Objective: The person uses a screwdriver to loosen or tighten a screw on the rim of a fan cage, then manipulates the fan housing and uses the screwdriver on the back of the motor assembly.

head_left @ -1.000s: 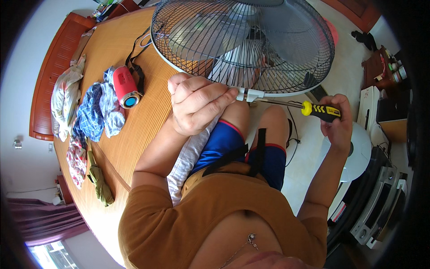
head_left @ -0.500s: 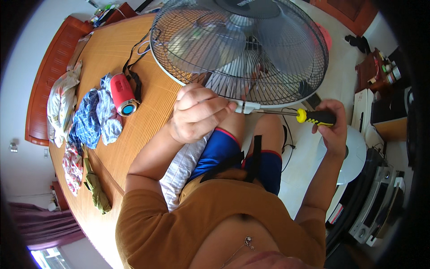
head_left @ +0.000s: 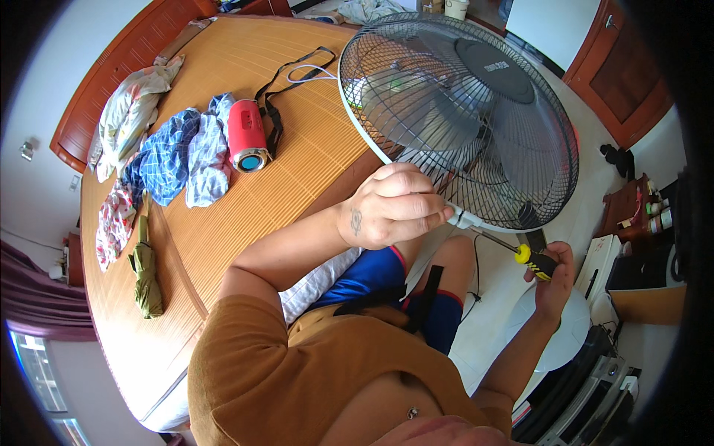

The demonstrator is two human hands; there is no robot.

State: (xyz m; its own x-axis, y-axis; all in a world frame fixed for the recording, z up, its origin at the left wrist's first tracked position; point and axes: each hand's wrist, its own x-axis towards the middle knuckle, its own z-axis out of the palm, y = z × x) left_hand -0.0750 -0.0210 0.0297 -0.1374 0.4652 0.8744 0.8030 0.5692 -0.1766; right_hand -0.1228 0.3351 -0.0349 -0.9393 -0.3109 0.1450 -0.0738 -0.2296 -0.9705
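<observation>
A large electric fan [head_left: 465, 123] with a dark wire grille, pale rim and grey blades stands in front of me. My left hand [head_left: 394, 208] is closed at the near edge of its grille, fingers bent around the rim. Just right of those fingers, a small white clip [head_left: 465, 218] sits on the rim. My right hand [head_left: 556, 286] grips the black and yellow handle of a screwdriver [head_left: 532, 260]. Its thin shaft slants up-left to the clip; whether the tip sits in a screw cannot be made out.
To the left, a bed with a woven mat [head_left: 223, 238] carries a red cylindrical speaker [head_left: 246, 130], crumpled clothes [head_left: 165, 160] and a folded green umbrella [head_left: 147, 279]. The round white fan base [head_left: 554, 342] is below my right forearm. A cable [head_left: 477, 275] lies on the floor.
My view has shifted, so the fan appears further right and more tilted. The screwdriver, level before, now slants down to the right. Both hands keep their holds.
</observation>
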